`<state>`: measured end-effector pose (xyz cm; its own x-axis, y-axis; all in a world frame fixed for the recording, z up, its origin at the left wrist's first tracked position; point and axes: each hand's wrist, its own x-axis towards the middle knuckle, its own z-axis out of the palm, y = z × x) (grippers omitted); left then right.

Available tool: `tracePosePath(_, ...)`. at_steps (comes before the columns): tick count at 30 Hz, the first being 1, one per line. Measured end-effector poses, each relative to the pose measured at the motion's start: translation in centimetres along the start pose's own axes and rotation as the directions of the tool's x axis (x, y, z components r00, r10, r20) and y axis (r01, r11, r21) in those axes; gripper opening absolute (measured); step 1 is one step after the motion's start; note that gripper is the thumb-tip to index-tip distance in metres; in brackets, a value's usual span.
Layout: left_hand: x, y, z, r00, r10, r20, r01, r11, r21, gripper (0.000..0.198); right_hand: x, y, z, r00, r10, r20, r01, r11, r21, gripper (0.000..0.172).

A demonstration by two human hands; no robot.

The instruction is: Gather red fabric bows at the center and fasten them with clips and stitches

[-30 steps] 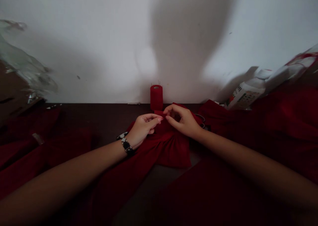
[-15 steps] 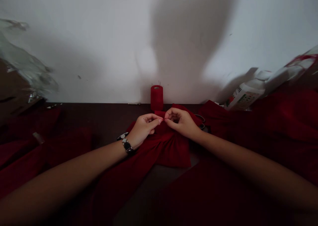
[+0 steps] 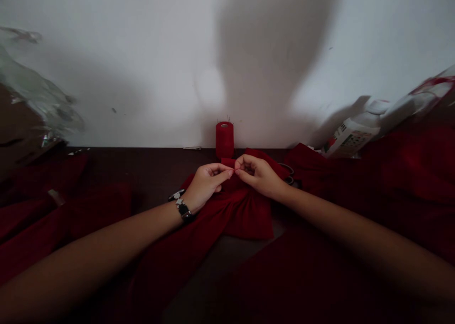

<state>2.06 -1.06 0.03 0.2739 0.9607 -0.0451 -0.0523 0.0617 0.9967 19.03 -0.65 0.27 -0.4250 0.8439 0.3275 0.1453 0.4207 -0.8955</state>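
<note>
Both of my hands meet fingertip to fingertip above a gathered piece of red cloth [image 3: 245, 215]. My left hand [image 3: 209, 181], with a watch [image 3: 184, 209] at its wrist, is closed in a pinch of thumb and forefinger. Facing it, my right hand [image 3: 258, 174] pinches in the same way. Whatever lies between the fingertips is too small and dark to make out. Just behind the hands stands a red thread spool [image 3: 224, 141] with several pins or needles sticking up from its top. Scissor handles [image 3: 288, 172] show partly beside my right hand.
A white bottle [image 3: 353, 132] leans at the right near the white wall [image 3: 149, 68]. Red cloth [image 3: 401, 181] heaps up on the right; more red fabric [image 3: 95, 210] lies left. Clear plastic [image 3: 39, 87] hangs over a brown box at far left. A small metal clip [image 3: 192, 148] lies by the wall.
Almost nothing differs. The pinched fingertips of both hands have drawn very slightly closer together; the cloth and spool stay in place.
</note>
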Motion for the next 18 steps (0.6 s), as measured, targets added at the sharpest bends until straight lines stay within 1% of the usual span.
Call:
tracePosePath(7,0.02,0.15,0.03,1.0,-0.011,-0.015,0.011,1.0,-0.007,0.022,-0.03,-0.25,-0.14,1.0,-0.026,-0.002,0.025,0.997,-0.076,0.003)
tracePosePath(18,0.06,0.29,0.14,1.0,-0.014,-0.021,0.013,1.0,-0.01,0.02,0.03,0.0,-0.02,1.0,-0.024,-0.003,0.024,0.996,-0.09,0.006)
